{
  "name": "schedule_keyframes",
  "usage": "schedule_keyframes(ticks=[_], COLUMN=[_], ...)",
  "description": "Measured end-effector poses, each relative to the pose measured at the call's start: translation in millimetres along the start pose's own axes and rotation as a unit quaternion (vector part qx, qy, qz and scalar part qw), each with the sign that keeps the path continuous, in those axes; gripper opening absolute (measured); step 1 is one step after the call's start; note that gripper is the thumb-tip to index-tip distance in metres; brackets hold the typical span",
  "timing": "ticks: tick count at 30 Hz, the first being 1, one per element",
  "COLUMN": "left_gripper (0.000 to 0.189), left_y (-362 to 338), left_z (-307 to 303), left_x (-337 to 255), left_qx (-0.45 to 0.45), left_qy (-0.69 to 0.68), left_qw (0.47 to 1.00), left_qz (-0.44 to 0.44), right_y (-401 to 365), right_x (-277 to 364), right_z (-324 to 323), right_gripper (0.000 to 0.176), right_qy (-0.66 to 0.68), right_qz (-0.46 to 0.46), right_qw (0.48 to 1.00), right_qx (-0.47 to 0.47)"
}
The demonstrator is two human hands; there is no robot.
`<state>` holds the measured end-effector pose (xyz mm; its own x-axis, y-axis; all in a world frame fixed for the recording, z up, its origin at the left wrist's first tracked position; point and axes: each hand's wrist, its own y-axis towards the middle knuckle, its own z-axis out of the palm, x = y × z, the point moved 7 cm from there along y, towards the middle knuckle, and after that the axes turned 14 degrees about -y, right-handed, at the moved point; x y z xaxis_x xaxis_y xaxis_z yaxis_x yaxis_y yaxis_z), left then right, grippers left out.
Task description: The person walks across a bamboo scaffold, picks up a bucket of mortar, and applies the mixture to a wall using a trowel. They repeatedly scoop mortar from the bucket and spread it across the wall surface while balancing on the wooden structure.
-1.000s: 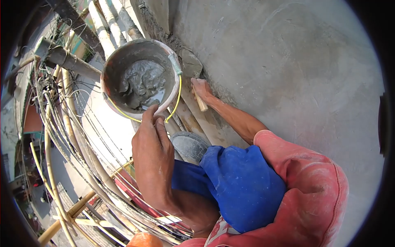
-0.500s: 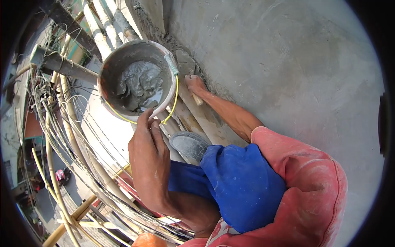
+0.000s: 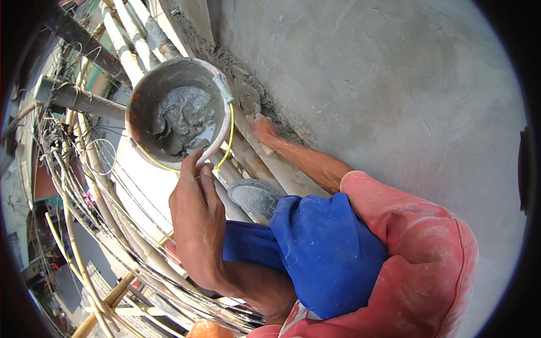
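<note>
A bucket point(image 3: 131, 104) with a pale rim and a yellow cord handle point(image 3: 231, 135) contains wet grey mortar point(image 3: 183, 115). At its near rim is my left hand point(image 3: 196, 197), with the fingertips bent over the edge and the thumb close beside them. My right hand point(image 3: 262, 129) is closed round the wooden handle of a trowel point(image 3: 267, 149), low against the base of the wall. The grey blade point(image 3: 247, 96) lies on the ledge beyond my knuckles, partly hidden by mortar. Rough wet mortar point(image 3: 274, 110) lines the joint beside that hand.
A smooth grey plastered wall point(image 3: 389, 90) fills the right side. Bamboo poles point(image 3: 127, 53) and planks run beneath the bucket, with a grey shoe point(image 3: 253, 197) on them. Bundled cables point(image 3: 96, 197) hang along the left, above a drop to the ground.
The view has shifted slightly, so the bucket and both hands appear a little further left. My right hand has slid slightly back along the wall base with the trowel. My left hand stays at the rim.
</note>
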<state>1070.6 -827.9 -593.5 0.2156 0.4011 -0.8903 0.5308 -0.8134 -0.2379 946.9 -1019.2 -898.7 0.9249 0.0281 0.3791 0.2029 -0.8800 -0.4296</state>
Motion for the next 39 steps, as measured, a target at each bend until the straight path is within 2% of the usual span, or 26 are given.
schedule_keyframes(ticks=[4,7,9,12,17,19,22,28,30,32,33,39], left_gripper=[0.029,0.028,0.028,0.028,0.028,0.028,0.029,0.028,0.028,0.028,0.028,0.028], left_y=[-1.0,1.3,1.2,0.2,-1.9,-0.3,-0.3,-0.6,-0.6,-0.4,0.7,3.2], left_z=[-1.0,-3.0,-4.8,-5.9,-5.7,-6.3,-4.1,-6.5,-9.0,-7.1,-6.5,-0.2], left_x=[-2.8,2.4,4.2,5.6,4.5,3.8,2.5,5.5,8.4,5.5,3.9,-3.5], left_qx=[0.003,-0.010,-0.017,-0.024,-0.031,-0.030,-0.019,-0.029,-0.034,-0.028,-0.026,-0.015], left_qy=[0.037,0.049,0.053,0.037,0.051,0.056,0.028,0.034,0.045,0.054,0.063,0.031], left_qw=[0.999,0.998,0.998,0.999,0.998,0.998,0.999,0.999,0.998,0.998,0.998,0.999], left_qz=[-0.016,0.025,0.011,0.012,0.021,0.022,0.012,0.015,0.016,0.015,0.015,0.000], right_y=[5.3,5.0,-9.3,-34.8,-47.7,-33.4,-13.1,-42.9,-42.6,-34.0,-26.1,51.5], right_x=[24.8,25.6,19.2,17.2,19.4,24.7,25.9,10.0,13.2,26.0,31.6,64.0], right_z=[-20.7,-19.1,-12.7,-1.6,-1.1,-2.6,-1.4,3.0,0.3,-7.1,-13.2,-18.5], right_gripper=[0.050,0.049,0.048,0.048,0.044,0.045,0.044,0.040,0.041,0.040,0.040,0.051], right_qy=[0.036,0.009,0.042,0.080,0.049,0.030,0.035,0.049,0.048,0.026,0.029,0.038], right_qz=[0.016,0.015,0.068,0.101,0.078,0.020,0.043,0.071,0.065,0.001,0.002,-0.067], right_qw=[0.998,0.998,0.993,0.986,0.991,0.992,0.992,0.983,0.986,0.992,0.992,0.996], right_qx=[-0.049,-0.053,-0.084,-0.106,-0.098,-0.119,-0.117,-0.160,-0.148,-0.120,-0.122,-0.037])
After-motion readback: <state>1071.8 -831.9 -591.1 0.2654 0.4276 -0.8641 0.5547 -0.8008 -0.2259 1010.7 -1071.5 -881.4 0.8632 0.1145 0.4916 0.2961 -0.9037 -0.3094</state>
